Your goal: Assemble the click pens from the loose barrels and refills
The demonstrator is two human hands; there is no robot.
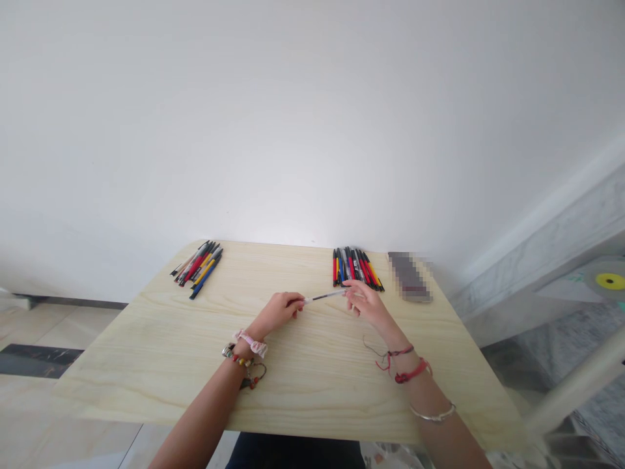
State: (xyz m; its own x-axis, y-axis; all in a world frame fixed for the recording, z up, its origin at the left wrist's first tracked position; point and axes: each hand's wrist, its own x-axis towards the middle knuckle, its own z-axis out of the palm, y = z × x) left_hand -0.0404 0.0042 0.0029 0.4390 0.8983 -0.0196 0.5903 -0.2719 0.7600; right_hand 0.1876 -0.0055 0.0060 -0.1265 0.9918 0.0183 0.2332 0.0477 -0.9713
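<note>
A slim, clear pen (328, 296) with a dark length inside spans the gap between my hands, slightly higher at its right end. My left hand (282, 311) pinches its left end between thumb and fingers, low over the table. At the other end, the fingers of my right hand (367, 304) close around the tip, which they partly hide. Just behind my right hand lies a row of pens (355, 267) in red, yellow, blue, black and clear. Another group of pens (199, 266), fanned at a slant, rests at the table's back left.
The light wooden table (303, 378) stands against a white wall (303, 130). A blurred-out flat dark object (409, 277) lies at its back right. Off to the right, beyond the table edge, a round item with a yellow centre (610, 281) shows.
</note>
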